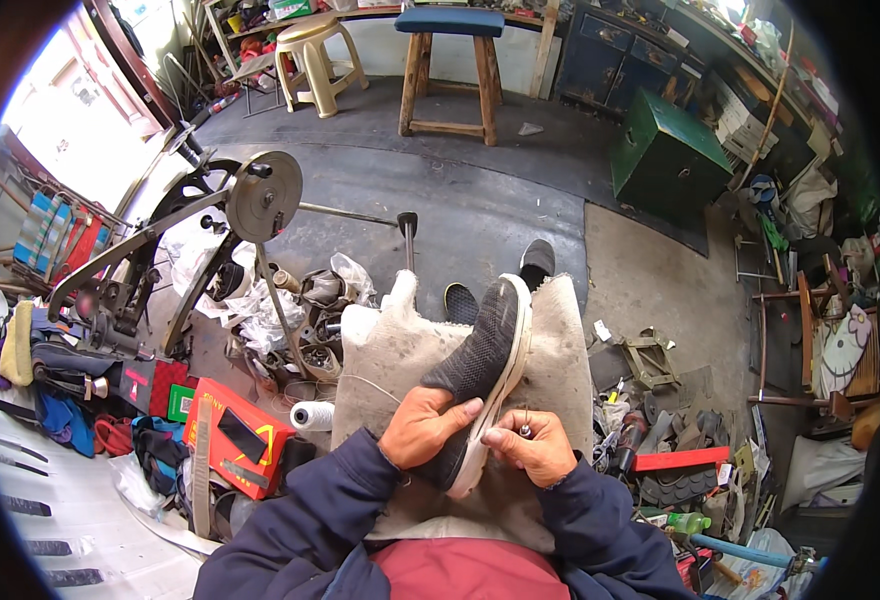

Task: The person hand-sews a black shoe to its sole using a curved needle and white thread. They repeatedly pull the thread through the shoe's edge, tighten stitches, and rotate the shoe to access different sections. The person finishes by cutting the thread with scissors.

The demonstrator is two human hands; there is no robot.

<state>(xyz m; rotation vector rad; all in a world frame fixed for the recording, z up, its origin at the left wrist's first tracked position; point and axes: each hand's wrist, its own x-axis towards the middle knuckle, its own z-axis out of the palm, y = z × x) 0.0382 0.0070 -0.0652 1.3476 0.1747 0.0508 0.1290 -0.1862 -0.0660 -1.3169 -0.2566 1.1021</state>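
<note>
A dark grey knit shoe [478, 345] with a white sole lies tilted on its side over the pale, worn cloth [560, 345] across my lap. My left hand [425, 425] is closed around its upper near the heel, thumb against the sole edge. My right hand [535, 447] pinches a small awl [526, 431] beside the sole; only a short bit of the tool shows between the fingers. Pale thread [370, 388] trails over the cloth on the left, towards a white thread spool [312, 416] beside my left forearm.
At the left stands a black hand-cranked machine with a round wheel [264, 197]. A phone [243, 436] rests on a red-orange box [222, 470]. Ahead are a blue-topped stool [450, 22] and a green chest [672, 155]. Shoe parts and a red bar [680, 459] clutter the right.
</note>
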